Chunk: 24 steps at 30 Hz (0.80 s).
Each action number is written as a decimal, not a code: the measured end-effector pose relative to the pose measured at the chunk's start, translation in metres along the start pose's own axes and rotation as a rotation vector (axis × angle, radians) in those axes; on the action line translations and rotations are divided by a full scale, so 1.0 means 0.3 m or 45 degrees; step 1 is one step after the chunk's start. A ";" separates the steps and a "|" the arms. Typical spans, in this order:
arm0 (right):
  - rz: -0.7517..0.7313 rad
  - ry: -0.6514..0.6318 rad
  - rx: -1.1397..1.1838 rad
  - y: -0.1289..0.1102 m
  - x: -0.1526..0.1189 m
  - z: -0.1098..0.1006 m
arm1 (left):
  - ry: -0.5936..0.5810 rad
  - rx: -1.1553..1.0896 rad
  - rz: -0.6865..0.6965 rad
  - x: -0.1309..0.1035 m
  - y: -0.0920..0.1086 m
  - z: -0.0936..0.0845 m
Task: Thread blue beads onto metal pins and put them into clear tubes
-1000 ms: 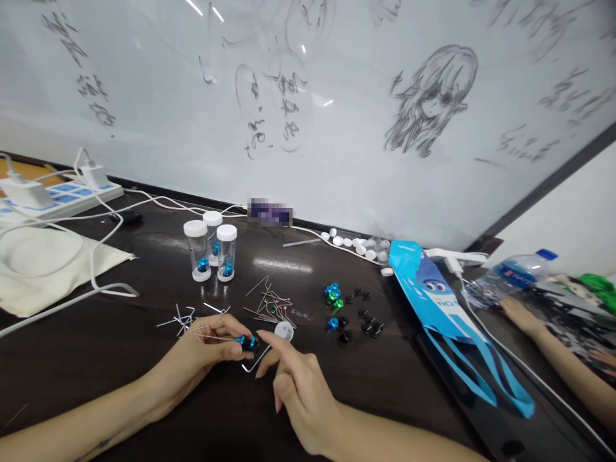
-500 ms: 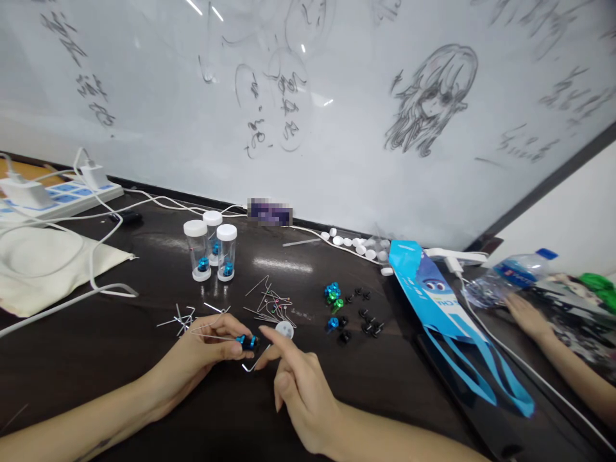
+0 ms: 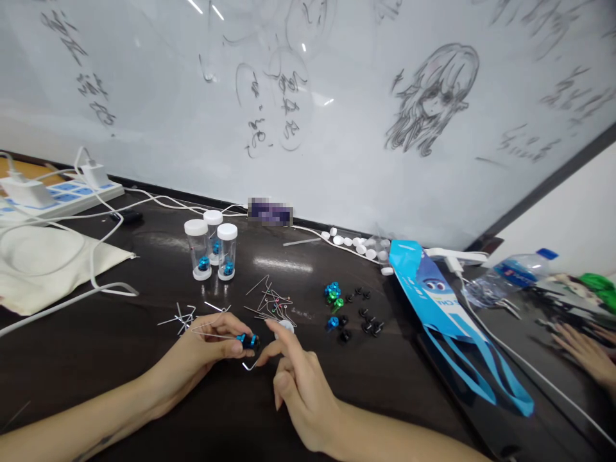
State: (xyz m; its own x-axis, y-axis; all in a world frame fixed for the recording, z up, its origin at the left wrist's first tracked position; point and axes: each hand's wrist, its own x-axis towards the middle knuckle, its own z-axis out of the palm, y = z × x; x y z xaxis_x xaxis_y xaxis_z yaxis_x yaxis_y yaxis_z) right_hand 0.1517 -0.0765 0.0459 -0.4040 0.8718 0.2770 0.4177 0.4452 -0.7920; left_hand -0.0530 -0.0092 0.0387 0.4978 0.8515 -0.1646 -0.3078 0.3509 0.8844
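Close work on the dark tabletop (image 3: 308, 282)
The left hand (image 3: 206, 343) pinched a blue-black part (image 3: 247, 341); the right hand (image 3: 303, 388), loosely uncurled, was beside it; capped tubes (image 3: 198, 247) and the whiteboard (image 3: 341, 167) stood beyond.

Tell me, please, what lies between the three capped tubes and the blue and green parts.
In the head view, thin metal wires, loosely scattered, lie between the tubes and the blue and green parts.

There are three capped vials (image 3: 226, 250), one hand-held blue piece (image 3: 246, 341) and one plastic bottle (image 3: 521, 270).
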 end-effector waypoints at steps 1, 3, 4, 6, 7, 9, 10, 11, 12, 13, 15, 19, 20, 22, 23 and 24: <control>-0.002 -0.004 -0.006 0.000 0.000 0.000 | -0.005 0.004 0.000 -0.001 0.001 0.000; -0.012 -0.011 -0.020 -0.001 0.000 0.000 | -0.007 0.010 -0.006 -0.002 0.001 -0.001; -0.012 -0.005 -0.016 -0.001 -0.001 0.000 | 0.000 0.009 -0.012 -0.002 0.001 -0.001; 0.003 0.007 0.009 -0.002 -0.002 0.001 | 0.013 0.000 -0.024 -0.002 0.000 -0.001; 0.009 0.002 0.010 -0.001 -0.002 0.001 | 0.013 -0.004 -0.026 -0.002 0.001 -0.001; 0.004 -0.008 -0.027 -0.001 -0.002 0.000 | 0.000 -0.001 -0.019 -0.002 0.002 0.001; -0.001 -0.008 -0.042 -0.001 -0.002 0.000 | -0.007 0.002 -0.018 -0.002 0.004 0.002; 0.000 -0.006 -0.047 -0.001 -0.002 0.000 | -0.006 0.002 -0.016 -0.003 0.005 0.003; 0.005 -0.004 -0.045 -0.001 -0.002 -0.001 | -0.003 0.001 -0.016 -0.003 0.006 0.003; 0.008 -0.004 -0.043 -0.001 -0.002 -0.001 | -0.002 0.001 -0.014 -0.003 0.006 0.003; 0.002 -0.013 -0.060 0.000 -0.002 -0.002 | -0.006 0.005 -0.011 -0.002 0.005 0.003; 0.005 -0.016 -0.034 0.001 -0.004 -0.001 | -0.007 0.004 -0.002 0.002 0.002 0.003; 0.006 -0.015 -0.026 0.001 -0.004 -0.001 | -0.003 0.003 0.001 0.003 0.002 0.003; -0.001 -0.005 -0.026 0.003 -0.004 0.001 | -0.003 0.002 -0.003 0.003 0.003 0.003; -0.002 0.002 -0.025 0.003 -0.004 0.002 | -0.003 0.001 -0.008 0.002 0.003 0.003; -0.001 0.009 -0.024 0.004 -0.004 0.003 | -0.004 0.000 -0.013 0.001 0.004 0.003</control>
State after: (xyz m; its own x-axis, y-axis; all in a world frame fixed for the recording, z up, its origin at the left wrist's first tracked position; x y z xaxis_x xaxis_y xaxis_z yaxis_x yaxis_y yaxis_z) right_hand 0.1520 -0.0773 0.0442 -0.3984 0.8730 0.2814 0.4327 0.4494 -0.7815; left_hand -0.0525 -0.0088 0.0400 0.5038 0.8465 -0.1721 -0.3024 0.3594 0.8828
